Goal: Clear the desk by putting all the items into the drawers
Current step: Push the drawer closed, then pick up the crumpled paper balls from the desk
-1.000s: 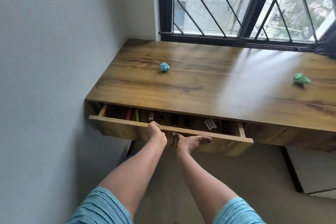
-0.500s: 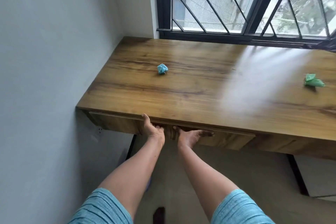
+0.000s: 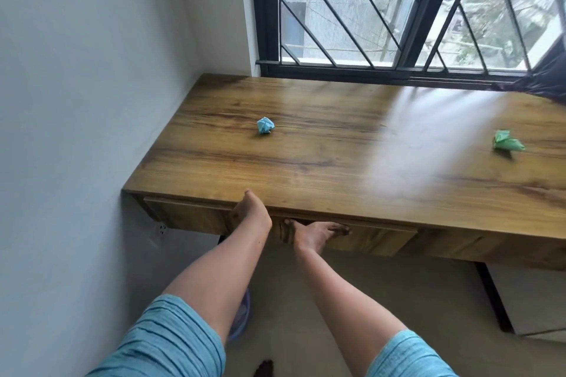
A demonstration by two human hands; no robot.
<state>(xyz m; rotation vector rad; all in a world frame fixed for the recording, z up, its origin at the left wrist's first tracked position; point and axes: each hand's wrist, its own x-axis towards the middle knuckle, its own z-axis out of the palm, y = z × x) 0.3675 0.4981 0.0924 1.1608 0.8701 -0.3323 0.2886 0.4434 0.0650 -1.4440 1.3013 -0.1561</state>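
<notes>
The drawer (image 3: 382, 239) is lying flush under the front edge of the desk (image 3: 337, 180), and no gap is being shown. Its front is being pressed by the left hand (image 3: 252, 214), with the fingers straight and the thumb raised to the desk edge. It is also being pressed by the right hand (image 3: 318, 231), with the fingers stretched flat sideways along the upper strip. Nothing is being gripped. The left end of the desk is being met by the wall (image 3: 76, 101), so open room is being left only toward the right and over the floor (image 3: 306, 300) below.

On the top, a blue paper ball (image 3: 265, 125) is lying toward the left and a green paper ball (image 3: 507, 141) far to the right. They are well apart and both away from the front edge. A black leg (image 3: 493, 297) is standing under the right part. The wooden surface is being lit through the barred window (image 3: 367, 9) behind it.
</notes>
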